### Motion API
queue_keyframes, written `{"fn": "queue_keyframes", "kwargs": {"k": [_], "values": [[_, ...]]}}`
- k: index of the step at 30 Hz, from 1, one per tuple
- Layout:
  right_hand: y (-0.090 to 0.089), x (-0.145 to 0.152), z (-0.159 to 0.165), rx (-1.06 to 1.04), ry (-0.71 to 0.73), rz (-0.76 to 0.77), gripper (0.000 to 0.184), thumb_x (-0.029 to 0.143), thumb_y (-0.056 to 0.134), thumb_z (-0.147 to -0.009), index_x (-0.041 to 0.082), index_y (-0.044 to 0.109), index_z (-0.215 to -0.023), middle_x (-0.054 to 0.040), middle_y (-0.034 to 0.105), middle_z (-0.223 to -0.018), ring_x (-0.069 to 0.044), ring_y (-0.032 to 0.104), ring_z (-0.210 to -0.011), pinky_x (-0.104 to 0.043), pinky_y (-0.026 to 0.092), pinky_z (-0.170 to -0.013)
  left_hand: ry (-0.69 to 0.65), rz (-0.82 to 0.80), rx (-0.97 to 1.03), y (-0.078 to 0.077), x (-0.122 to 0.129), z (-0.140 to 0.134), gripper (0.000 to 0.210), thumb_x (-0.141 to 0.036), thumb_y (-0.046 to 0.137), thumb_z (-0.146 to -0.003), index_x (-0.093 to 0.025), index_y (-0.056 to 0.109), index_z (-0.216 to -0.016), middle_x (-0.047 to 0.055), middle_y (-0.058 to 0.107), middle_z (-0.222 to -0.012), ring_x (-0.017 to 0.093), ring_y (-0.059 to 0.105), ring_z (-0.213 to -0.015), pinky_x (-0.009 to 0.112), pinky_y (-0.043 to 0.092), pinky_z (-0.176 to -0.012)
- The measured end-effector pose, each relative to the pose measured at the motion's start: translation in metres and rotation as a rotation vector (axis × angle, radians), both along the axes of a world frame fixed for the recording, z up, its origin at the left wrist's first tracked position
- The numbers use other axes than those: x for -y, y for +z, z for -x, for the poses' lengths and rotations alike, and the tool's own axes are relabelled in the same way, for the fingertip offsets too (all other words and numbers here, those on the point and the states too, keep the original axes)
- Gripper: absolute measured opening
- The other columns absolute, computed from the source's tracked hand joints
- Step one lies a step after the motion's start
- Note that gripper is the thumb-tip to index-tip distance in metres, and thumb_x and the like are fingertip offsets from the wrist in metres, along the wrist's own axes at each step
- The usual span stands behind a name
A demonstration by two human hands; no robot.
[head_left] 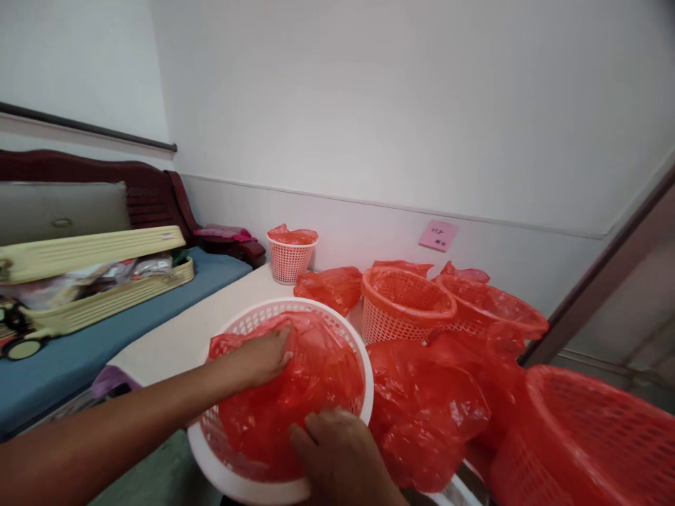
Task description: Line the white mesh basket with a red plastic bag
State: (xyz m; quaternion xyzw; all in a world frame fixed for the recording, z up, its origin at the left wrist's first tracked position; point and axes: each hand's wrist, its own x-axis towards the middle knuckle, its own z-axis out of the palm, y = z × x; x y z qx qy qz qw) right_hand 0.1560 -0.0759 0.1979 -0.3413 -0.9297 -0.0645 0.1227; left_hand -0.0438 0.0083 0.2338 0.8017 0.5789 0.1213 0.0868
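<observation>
Both hands (pixel 264 358) (pixel 342 450) pressing crinkly red bag (pixel 311 379), round white lattice basket (pixel 363 372)

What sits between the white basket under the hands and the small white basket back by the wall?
Head view: mostly bare white tabletop between the white basket and the small white basket. A crumpled red bag lies just right of that stretch.

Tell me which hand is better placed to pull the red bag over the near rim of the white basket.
Probably the right hand: it rests on the red bag at the near rim of the white basket. The left hand presses the bag farther in, toward the far side.
</observation>
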Motion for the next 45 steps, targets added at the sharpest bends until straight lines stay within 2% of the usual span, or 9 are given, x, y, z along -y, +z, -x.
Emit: {"fn": "queue_keyframes", "kwargs": {"k": [4, 13, 20, 25, 34, 37, 40, 42, 45], "values": [[0.001, 0.005, 0.001, 0.052, -0.018, 0.028, 0.022, 0.04, 0.065, -0.075, 0.024, 0.059, -0.088, -0.0011, 0.068, -0.077, -0.022, 0.063, -0.065, -0.033, 0.039, -0.055, 0.128, -0.049, -0.044, -0.005, 0.003, 0.005, 0.064, -0.028, 0.031, -0.091, -0.001, 0.02, -0.149, 0.032, 0.038, -0.146, 0.039, 0.064, -0.105, 0.049, 0.049, -0.085], [0.007, 0.013, -0.001, 0.107, -0.071, 0.174, 0.023, 0.034, 0.064, -0.07, 0.022, 0.059, -0.089, -0.0035, 0.069, -0.085, -0.025, 0.065, -0.076, -0.037, 0.048, -0.068, 0.139, -0.089, -0.051, 0.003, 0.039, 0.022, 0.063, -0.031, 0.033, -0.091, -0.007, 0.024, -0.148, 0.024, 0.043, -0.147, 0.032, 0.057, -0.121, 0.039, 0.047, -0.095], [0.02, 0.02, 0.0, 0.081, -0.074, 0.206, 0.019, 0.031, 0.063, -0.071, 0.022, 0.059, -0.088, -0.0026, 0.07, -0.089, -0.024, 0.064, -0.079, -0.037, 0.047, -0.074, 0.162, -0.108, -0.015, -0.002, 0.075, 0.035, 0.062, -0.036, 0.033, -0.092, -0.009, 0.023, -0.148, 0.021, 0.049, -0.143, 0.034, 0.055, -0.123, 0.049, 0.046, -0.098], [0.02, 0.022, 0.002, 0.053, -0.058, 0.163, 0.017, 0.023, 0.06, -0.069, 0.022, 0.058, -0.087, -0.001, 0.069, -0.086, -0.021, 0.062, -0.077, -0.034, 0.044, -0.072, 0.203, -0.177, 0.088, -0.012, 0.079, 0.041, 0.062, -0.038, 0.034, -0.093, -0.012, 0.019, -0.147, 0.016, 0.058, -0.135, 0.031, 0.063, -0.112, 0.046, 0.049, -0.092], [0.013, 0.021, 0.001, 0.006, -0.035, 0.082, 0.011, 0.024, 0.062, -0.07, 0.022, 0.054, -0.078, 0.0008, 0.065, -0.078, -0.019, 0.058, -0.071, -0.033, 0.036, -0.063, 0.155, -0.135, -0.008, -0.004, 0.084, 0.04, 0.052, -0.039, 0.035, -0.093, -0.018, 0.036, -0.14, 0.01, 0.071, -0.113, 0.032, 0.067, -0.102, 0.045, 0.052, -0.083], [0.012, 0.022, 0.0, -0.01, -0.022, 0.04, 0.009, 0.023, 0.061, -0.073, 0.022, 0.053, -0.076, 0.0016, 0.064, -0.077, -0.017, 0.055, -0.068, -0.032, 0.032, -0.061, 0.171, -0.146, -0.091, -0.007, 0.083, 0.038, 0.059, -0.038, 0.037, -0.091, -0.011, 0.03, -0.144, 0.018, 0.065, -0.123, 0.037, 0.067, -0.1, 0.05, 0.052, -0.081], [0.011, 0.024, -0.001, -0.008, -0.013, -0.006, 0.009, 0.024, 0.062, -0.075, 0.022, 0.053, -0.076, 0.0012, 0.064, -0.079, -0.016, 0.053, -0.069, -0.032, 0.031, -0.061, 0.223, -0.184, -0.106, -0.011, 0.082, 0.037, 0.062, -0.034, 0.036, -0.09, -0.006, 0.025, -0.144, 0.027, 0.048, -0.14, 0.041, 0.062, -0.109, 0.052, 0.05, -0.086], [0.012, 0.025, -0.002, 0.008, -0.006, -0.023, 0.009, 0.025, 0.063, -0.076, 0.021, 0.054, -0.077, 0.0005, 0.064, -0.08, -0.016, 0.053, -0.069, -0.032, 0.032, -0.061, 0.245, -0.214, -0.091, -0.013, 0.081, 0.037, 0.064, -0.035, 0.036, -0.09, -0.006, 0.021, -0.146, 0.027, 0.041, -0.146, 0.04, 0.057, -0.118, 0.05, 0.049, -0.09], [0.011, 0.024, -0.003, 0.038, 0.018, -0.024, 0.01, 0.027, 0.063, -0.078, 0.021, 0.056, -0.08, -0.0003, 0.064, -0.082, -0.016, 0.053, -0.071, -0.032, 0.034, -0.064, 0.238, -0.243, -0.049, -0.015, 0.081, 0.039, 0.067, -0.037, 0.038, -0.091, -0.012, 0.015, -0.148, 0.023, 0.045, -0.144, 0.034, 0.055, -0.122, 0.046, 0.048, -0.094]]}}
